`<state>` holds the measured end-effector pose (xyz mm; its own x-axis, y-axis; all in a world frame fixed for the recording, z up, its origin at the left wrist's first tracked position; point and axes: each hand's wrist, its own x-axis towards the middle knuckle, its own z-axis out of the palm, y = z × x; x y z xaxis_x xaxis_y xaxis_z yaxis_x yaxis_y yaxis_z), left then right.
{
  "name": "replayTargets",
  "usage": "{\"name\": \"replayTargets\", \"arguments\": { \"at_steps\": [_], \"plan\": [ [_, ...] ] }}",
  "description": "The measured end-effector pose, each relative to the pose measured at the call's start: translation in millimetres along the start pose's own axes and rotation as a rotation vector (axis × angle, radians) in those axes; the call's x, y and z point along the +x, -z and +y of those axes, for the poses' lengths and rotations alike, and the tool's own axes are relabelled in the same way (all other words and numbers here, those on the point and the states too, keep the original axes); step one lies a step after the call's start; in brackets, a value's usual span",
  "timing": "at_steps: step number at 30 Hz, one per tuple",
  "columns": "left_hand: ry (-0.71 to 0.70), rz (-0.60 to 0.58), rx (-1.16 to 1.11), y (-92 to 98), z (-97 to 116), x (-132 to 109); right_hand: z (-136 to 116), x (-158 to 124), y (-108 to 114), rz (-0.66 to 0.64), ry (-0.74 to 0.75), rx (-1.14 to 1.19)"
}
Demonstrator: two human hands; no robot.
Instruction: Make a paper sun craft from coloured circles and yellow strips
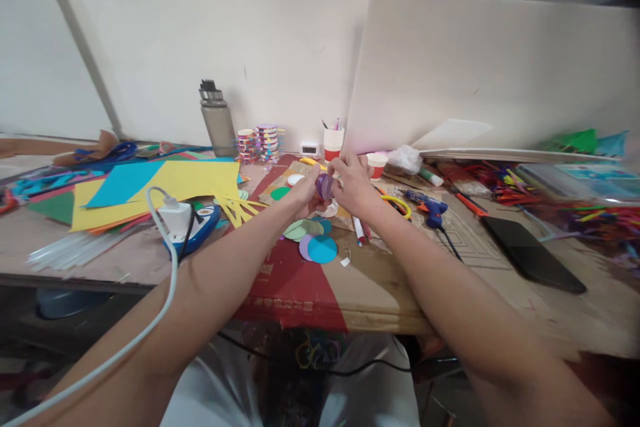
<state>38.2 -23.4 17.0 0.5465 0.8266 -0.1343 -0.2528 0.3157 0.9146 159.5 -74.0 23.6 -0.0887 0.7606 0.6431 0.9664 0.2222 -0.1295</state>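
Over the middle of the table, my left hand (306, 195) is closed around a small purple round piece (324, 185); its exact kind is hard to make out. My right hand (354, 181) is against the other side of this piece, its fingers bent and gripping the edge. Just below both hands lie paper circles: a blue one (323, 249), a purple one partly under it, and several pale green ones (299, 229). A dark green circle (281, 193) lies left of my left hand. Yellow-handled scissors (397, 207) rest beside my right wrist.
A blue glue gun (434, 209) and a black phone (533, 253) lie right. Coloured sheets (185, 183) and a power strip (200, 227) with a white cable are left. A bottle (217, 120), striped stacks (267, 142) and red-white cups (333, 143) stand behind.
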Motion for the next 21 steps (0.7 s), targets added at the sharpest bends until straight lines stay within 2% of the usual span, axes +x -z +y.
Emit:
{"name": "replayTargets", "arguments": {
  "at_steps": [6,13,16,21],
  "plan": [
    [-0.011,0.016,0.087,11.2,4.5,5.7,9.0,1.6,-0.4,0.062,0.074,0.136],
    [-0.037,0.027,0.06,18.8,9.1,7.4,14.6,4.3,-4.5,0.029,0.138,0.282],
    [-0.051,0.028,0.056,19.5,11.2,6.2,17.6,6.5,-5.8,0.047,0.077,0.396],
    [-0.063,-0.039,0.073,17.1,13.3,4.5,22.4,10.0,-7.2,0.066,-0.115,0.655]
  ]
}}
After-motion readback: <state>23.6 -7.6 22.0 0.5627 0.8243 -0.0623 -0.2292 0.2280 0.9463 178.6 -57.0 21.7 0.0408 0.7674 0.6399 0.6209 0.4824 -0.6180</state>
